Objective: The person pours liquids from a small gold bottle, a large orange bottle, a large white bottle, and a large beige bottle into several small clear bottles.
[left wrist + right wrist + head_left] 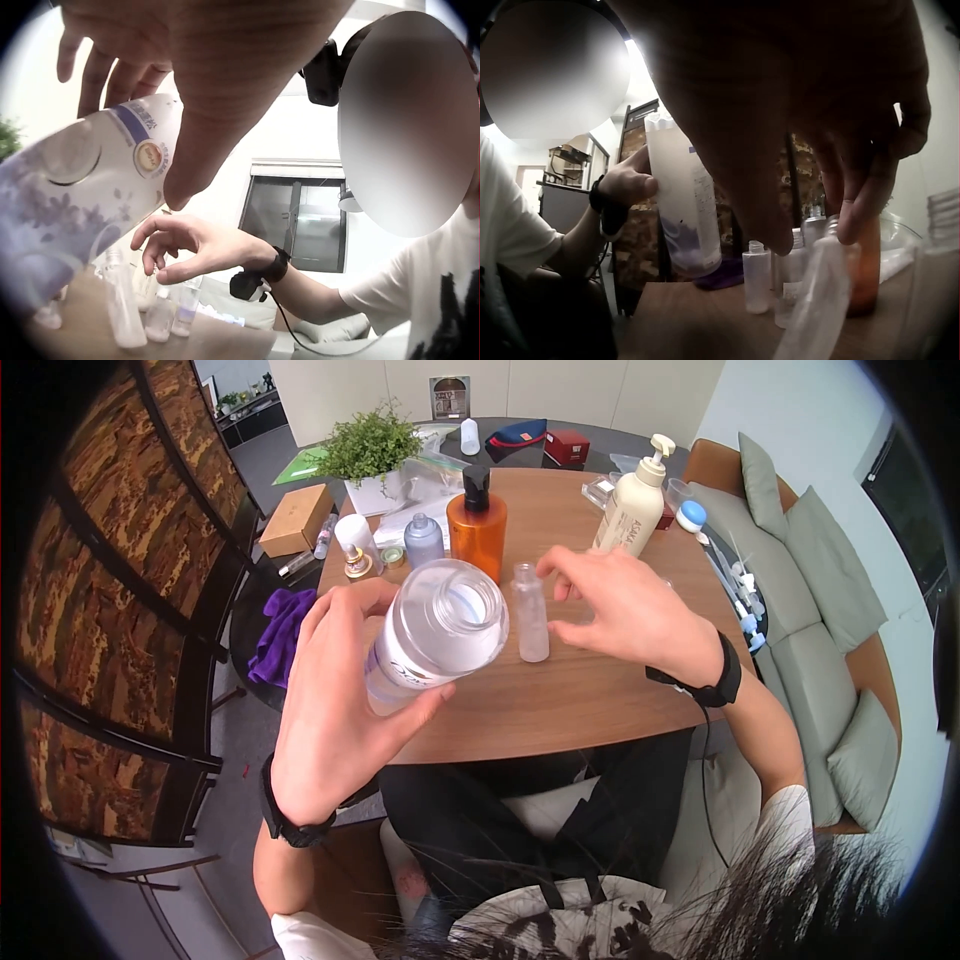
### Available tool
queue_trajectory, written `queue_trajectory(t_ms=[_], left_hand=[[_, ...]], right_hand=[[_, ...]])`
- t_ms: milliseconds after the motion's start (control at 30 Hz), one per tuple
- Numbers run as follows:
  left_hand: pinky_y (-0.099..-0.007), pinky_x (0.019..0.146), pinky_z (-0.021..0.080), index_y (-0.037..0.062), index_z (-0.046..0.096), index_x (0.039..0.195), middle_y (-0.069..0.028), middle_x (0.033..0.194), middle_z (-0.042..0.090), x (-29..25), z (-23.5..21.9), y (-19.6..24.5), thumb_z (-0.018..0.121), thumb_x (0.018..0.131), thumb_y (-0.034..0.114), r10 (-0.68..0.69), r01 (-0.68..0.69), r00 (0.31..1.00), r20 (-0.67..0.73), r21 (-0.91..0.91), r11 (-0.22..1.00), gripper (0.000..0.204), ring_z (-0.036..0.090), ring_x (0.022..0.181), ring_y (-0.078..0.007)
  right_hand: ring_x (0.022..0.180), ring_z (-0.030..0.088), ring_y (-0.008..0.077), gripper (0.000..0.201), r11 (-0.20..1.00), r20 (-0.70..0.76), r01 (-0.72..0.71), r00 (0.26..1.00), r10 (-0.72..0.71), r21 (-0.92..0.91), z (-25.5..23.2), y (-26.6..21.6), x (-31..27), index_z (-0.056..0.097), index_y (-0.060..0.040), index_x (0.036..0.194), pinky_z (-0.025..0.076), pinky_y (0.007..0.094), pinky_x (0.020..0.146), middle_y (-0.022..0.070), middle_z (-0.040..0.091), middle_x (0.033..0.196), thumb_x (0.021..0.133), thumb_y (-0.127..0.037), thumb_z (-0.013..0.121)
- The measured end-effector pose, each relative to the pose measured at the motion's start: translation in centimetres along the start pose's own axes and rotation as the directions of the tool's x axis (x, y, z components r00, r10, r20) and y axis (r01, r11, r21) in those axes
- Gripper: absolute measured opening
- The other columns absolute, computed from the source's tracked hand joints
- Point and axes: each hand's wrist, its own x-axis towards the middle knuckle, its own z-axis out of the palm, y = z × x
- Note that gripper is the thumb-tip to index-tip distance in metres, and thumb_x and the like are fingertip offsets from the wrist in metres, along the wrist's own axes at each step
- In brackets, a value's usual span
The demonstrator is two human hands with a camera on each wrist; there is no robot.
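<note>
A large clear plastic bottle [405, 668] with a purple floral label is gripped by my left hand [325, 705], fingers and thumb round its sides. Its mouth is uncapped, and the bottle is raised off the table and tilted in the head view. In the middle of the table is a small slim frosted bottle [533, 625], also uncapped. My right hand [645, 610] hovers just right of it, fingers loosely bent and spread, index fingertip right at the neck. In the right wrist view, fingers overlap the top of this slim bottle [817, 300].
Behind the slim bottle stand an amber bottle [478, 538] with a black top and a grey-blue bottle [422, 545]. A cream pump bottle [632, 512] stands at the back right. At the left are a potted plant [368, 452], a cardboard box [297, 520] and a purple cloth [278, 635].
</note>
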Motion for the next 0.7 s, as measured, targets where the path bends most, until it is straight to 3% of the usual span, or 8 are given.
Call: queue_trajectory(t_ms=[167, 233, 267, 433, 500, 600, 700], left_hand=[[-0.0385, 0.107, 0.051, -0.0004, 0.051, 0.139, -0.0149, 0.124, 0.068, 0.2, -0.7, -0.4, 0.094, 0.075, 0.01, -0.065, 0.064, 0.997, -0.031, -0.04, 0.997, 0.078, 0.069, 0.121, -0.0272], [-0.0418, 0.104, 0.05, 0.0, 0.052, 0.136, -0.0162, 0.125, 0.066, 0.2, -0.9, -0.5, 0.095, 0.074, 0.012, -0.103, 0.094, 0.991, -0.082, -0.115, 0.989, 0.076, 0.065, 0.119, -0.033], [-0.0434, 0.103, 0.05, 0.0002, 0.053, 0.135, -0.0168, 0.126, 0.065, 0.2, -1.0, -0.5, 0.095, 0.074, 0.013, -0.121, 0.104, 0.987, -0.104, -0.153, 0.983, 0.075, 0.063, 0.119, -0.0359], [-0.0418, 0.1, 0.052, 0.0005, 0.052, 0.139, -0.0163, 0.125, 0.065, 0.2, -1.1, -0.6, 0.095, 0.074, 0.012, -0.136, 0.112, 0.981, -0.14, -0.165, 0.98, 0.078, 0.065, 0.115, -0.033], [-0.0412, 0.099, 0.052, 0.0006, 0.053, 0.139, -0.0164, 0.125, 0.065, 0.2, -1.1, -0.6, 0.095, 0.074, 0.012, -0.135, 0.11, 0.981, -0.143, -0.168, 0.98, 0.078, 0.065, 0.114, -0.0324], [-0.0363, 0.106, 0.052, -0.001, 0.05, 0.139, -0.0137, 0.125, 0.068, 0.3, -1.8, -0.1, 0.092, 0.077, 0.012, -0.14, 0.134, 0.985, -0.104, -0.065, 0.989, 0.076, 0.068, 0.121, -0.0206], [-0.037, 0.106, 0.052, -0.0005, 0.05, 0.139, -0.0142, 0.127, 0.067, 0.3, -2.0, 0.1, 0.092, 0.077, 0.012, -0.206, 0.191, 0.974, -0.093, -0.147, 0.97, 0.076, 0.067, 0.122, -0.0219]], right_hand=[[0.098, 0.069, 0.0384, 0.043, 0.997, -0.043, 0.034, 0.998, -0.037, -0.066, 1.6, 0.2, -0.1, 0.058, -0.0046, 0.124, 0.054, 0.0471, 0.086, 0.0153, 0.069, 0.104, 0.089, -0.02, 0.079], [0.098, 0.069, 0.0392, 0.041, 0.997, -0.094, -0.02, 0.996, 0.013, -0.073, 1.4, -0.4, 0.3, 0.058, -0.0044, 0.123, 0.055, 0.0476, 0.086, 0.0169, 0.068, 0.105, 0.09, -0.018, 0.078], [0.099, 0.068, 0.0394, 0.038, 0.997, -0.076, -0.007, 0.997, 0.001, -0.082, 1.4, -0.3, 0.5, 0.059, -0.0045, 0.122, 0.055, 0.0479, 0.086, 0.0171, 0.068, 0.106, 0.091, -0.017, 0.077], [0.101, 0.068, 0.0398, 0.027, 0.97, -0.087, 0.115, 0.987, -0.137, -0.215, -0.6, 2.8, 3.5, 0.061, -0.0048, 0.12, 0.055, 0.0493, 0.088, 0.0168, 0.068, 0.109, 0.095, -0.009, 0.07], [0.103, 0.069, 0.0378, 0.025, 0.969, 0.07, 0.114, 0.992, -0.101, -0.219, -3.2, 3.6, 5.1, 0.066, -0.0056, 0.12, 0.056, 0.0471, 0.089, 0.0154, 0.071, 0.112, 0.095, -0.007, 0.069], [0.104, 0.071, 0.035, 0.03, 0.966, 0.281, 0.091, 0.96, -0.02, -0.244, -4.8, 4.7, 6.5, 0.07, -0.0067, 0.123, 0.057, 0.0449, 0.09, 0.0145, 0.073, 0.116, 0.093, -0.006, 0.07], [0.105, 0.072, 0.0328, 0.036, 0.958, 0.474, 0.01, 0.87, 0.132, -0.286, -5.4, 5.4, 7.9, 0.072, -0.0082, 0.127, 0.058, 0.0434, 0.092, 0.0128, 0.075, 0.12, 0.091, -0.01, 0.074]])
